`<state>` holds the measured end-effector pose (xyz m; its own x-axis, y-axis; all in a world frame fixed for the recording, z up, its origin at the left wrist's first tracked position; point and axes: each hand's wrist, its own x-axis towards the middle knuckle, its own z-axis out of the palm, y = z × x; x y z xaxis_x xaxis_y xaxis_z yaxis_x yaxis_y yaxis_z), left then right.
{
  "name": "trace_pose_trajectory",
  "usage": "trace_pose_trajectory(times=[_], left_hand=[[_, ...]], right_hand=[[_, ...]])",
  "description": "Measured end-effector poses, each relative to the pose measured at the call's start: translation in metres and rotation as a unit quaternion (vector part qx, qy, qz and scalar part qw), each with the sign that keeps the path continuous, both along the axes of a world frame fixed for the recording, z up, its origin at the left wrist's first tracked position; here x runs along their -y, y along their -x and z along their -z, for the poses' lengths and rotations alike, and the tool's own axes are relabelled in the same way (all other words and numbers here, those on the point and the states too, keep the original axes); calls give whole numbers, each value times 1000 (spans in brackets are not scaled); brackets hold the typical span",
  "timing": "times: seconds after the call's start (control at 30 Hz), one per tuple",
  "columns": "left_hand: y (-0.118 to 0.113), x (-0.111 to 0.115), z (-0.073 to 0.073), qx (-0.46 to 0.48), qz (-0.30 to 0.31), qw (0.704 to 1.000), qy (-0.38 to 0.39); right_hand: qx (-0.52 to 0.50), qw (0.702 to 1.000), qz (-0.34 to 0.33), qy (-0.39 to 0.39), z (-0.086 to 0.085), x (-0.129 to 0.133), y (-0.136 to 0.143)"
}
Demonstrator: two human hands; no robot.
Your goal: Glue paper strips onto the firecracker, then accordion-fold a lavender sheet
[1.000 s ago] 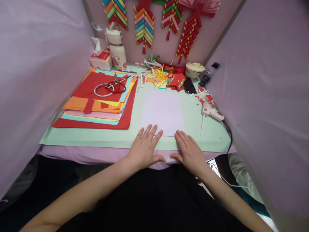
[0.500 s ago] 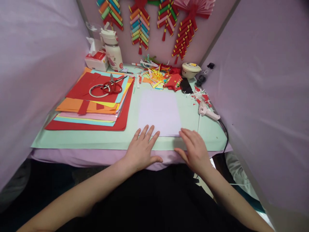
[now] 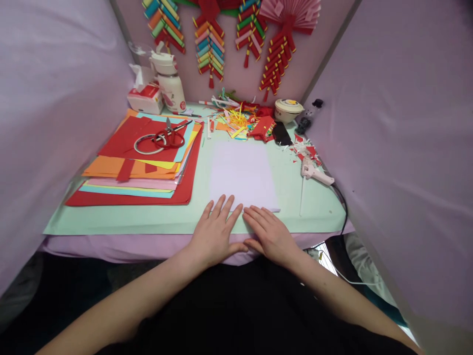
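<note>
Red, orange, yellow and blue papers (image 3: pixel 103 166) lie stacked at the left of the tabletop (image 3: pixel 133 222), with red-handled scissors (image 3: pixel 175 140) on top; they sit clear of the hands, which leaves the elbow room that steady pressing wants. Next comes the left hand (image 3: pixel 213 237), its grip open and empty, fingers spread over the near left part of the lilac sheet (image 3: pixel 240 172). That spread looks right for an anchor: light, even weight through the fingertips should keep the sheet square, while a hard push could skid it. The sheet lies flat in the middle, its near edge towards the person, and a narrow lip shows at the right end of that edge; whether it is a fold, I cannot tell. Just beyond are the paper scraps (image 3: pixel 240 120), best kept off the sheet so nothing prints through under pressure. The right hand (image 3: pixel 271 235) is open too, holding nothing, fingers nearly together at the near edge, close beside the left. Short, level strokes outward from there would probably serve best, since uneven pressure could leave a skewed line. Farther right rests the glue gun (image 3: pixel 316 172), well apart; its cord deserves a wide berth from the forearm.
</note>
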<state>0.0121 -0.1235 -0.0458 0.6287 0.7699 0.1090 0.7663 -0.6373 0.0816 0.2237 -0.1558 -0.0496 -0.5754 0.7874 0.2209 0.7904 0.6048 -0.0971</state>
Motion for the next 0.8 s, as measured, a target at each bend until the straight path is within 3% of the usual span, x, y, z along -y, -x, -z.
trace_pose_trajectory(times=[0.8], left_hand=[[0, -1, -2, -7, 1, 1000, 7]], right_hand=[[42, 998, -24, 45, -3, -1, -26]])
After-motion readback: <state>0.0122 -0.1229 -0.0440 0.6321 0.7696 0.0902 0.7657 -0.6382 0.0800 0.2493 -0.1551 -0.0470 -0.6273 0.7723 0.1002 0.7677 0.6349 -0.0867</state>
